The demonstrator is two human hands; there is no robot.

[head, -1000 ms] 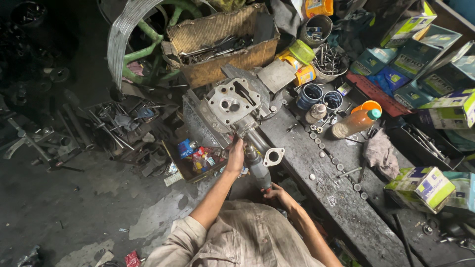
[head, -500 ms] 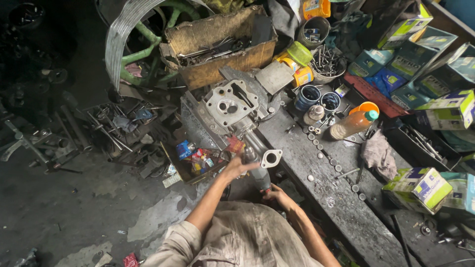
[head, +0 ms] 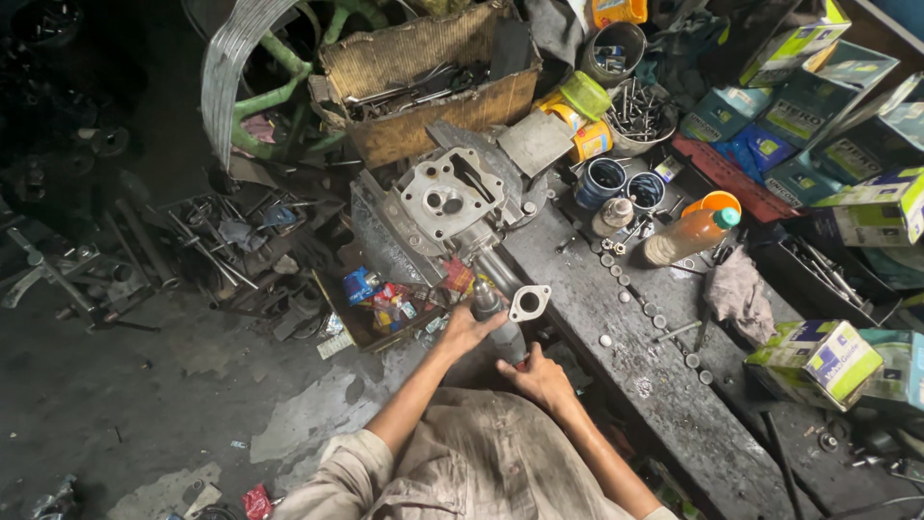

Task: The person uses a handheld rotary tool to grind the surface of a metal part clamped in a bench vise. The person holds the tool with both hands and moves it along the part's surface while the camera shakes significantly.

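A grey metal pipe [head: 497,313] with a flat flange is held at the near edge of the workbench [head: 616,337], its far end running up to the grey engine block [head: 445,202] at the bench's left edge. The left hand [head: 469,330] is wrapped around the pipe, and the right hand [head: 539,377] is closed on its lower end. 2 blue tins [head: 621,183] and an orange bottle [head: 688,234] are seen farther along the bench.

Part gripped between left hand [head: 469,330] and right hand [head: 539,377] mostly hidden; cardboard box [head: 423,82] contents too dim to identify.
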